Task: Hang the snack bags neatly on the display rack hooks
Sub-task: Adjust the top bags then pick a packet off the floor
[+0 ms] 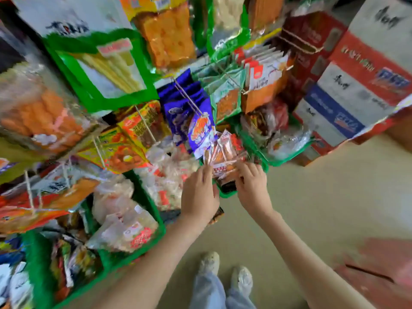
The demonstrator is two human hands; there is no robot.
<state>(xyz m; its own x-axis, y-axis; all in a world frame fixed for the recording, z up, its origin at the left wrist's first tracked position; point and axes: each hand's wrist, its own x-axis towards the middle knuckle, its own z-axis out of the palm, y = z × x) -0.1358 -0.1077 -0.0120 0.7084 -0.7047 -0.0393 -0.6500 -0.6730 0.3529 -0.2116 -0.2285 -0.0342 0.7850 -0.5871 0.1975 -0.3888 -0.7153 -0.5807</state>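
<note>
Clear snack bags [224, 152] pinched by curled fingers of left hand [199, 194] and right hand [252, 186], seemingly over green basket [227, 194] corner.

We see bright, even light and faint shadows; motion blur smears everything, glare sheens the snack bags [40, 112], and the wide-angle edges bend.
</note>
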